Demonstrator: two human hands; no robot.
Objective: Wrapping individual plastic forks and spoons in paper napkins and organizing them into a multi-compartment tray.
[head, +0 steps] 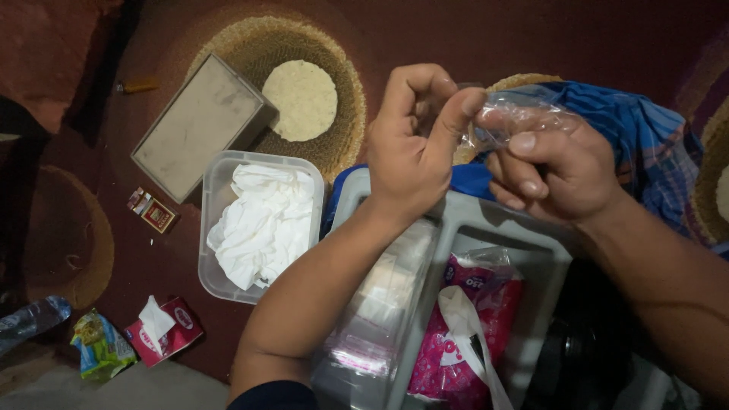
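Head view: both hands, left [410,144] and right [550,167], pinch clear plastic bag [516,114] above grey tray [486,220].

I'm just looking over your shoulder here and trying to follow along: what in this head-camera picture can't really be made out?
- Clear plastic bag: pinched between the left hand and right hand; the fingers hide its contents.
- Grey tray: its left compartment is covered by the left forearm, its lower part cut off by the bottom edge.
- Pink packet: cut off at the bottom edge.
- Plastic bottle: cut off by the left edge, blurred.
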